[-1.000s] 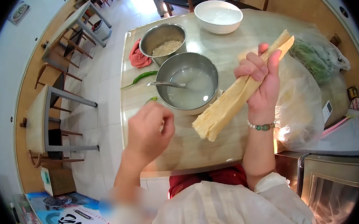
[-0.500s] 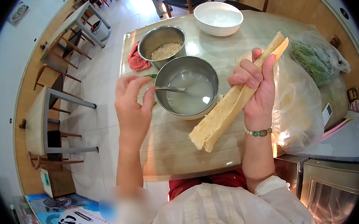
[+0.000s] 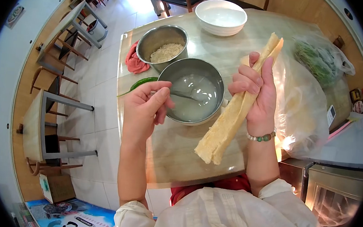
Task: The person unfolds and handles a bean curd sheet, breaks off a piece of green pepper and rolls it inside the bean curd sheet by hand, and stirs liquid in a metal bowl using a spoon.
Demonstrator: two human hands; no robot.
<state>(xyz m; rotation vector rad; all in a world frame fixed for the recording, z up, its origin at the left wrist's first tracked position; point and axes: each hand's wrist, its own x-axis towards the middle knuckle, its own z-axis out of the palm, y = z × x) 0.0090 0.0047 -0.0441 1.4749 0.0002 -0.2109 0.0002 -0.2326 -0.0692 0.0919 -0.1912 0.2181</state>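
My left hand (image 3: 146, 102) is closed round the handle end of a metal spoon (image 3: 186, 96). The spoon reaches over the rim into a steel pot (image 3: 172, 68) of cloudy, whitish liquid, and its lower end is under the surface. In my right hand (image 3: 256, 87) is a long folded strip of pale yellow tofu skin (image 3: 227, 125), or something much like it. That strip slants down to the left, above the table beside the pot. A green chili pepper (image 3: 143, 83) lies just behind my left hand, partly hidden by it.
Behind the pot stands a steel pot of rice (image 3: 166, 52), with a red cloth (image 3: 136, 59) at its left. A white bowl (image 3: 221, 18) sits at the back. On the right are a clear plastic bag (image 3: 302, 119) and bagged greens (image 3: 315, 62). Chairs surround other tables at left.
My left hand has moved right and down and closed on the spoon handle, and the spoon has shifted right. My right hand still holds the strip, now slightly lower. The chili pepper shows more.
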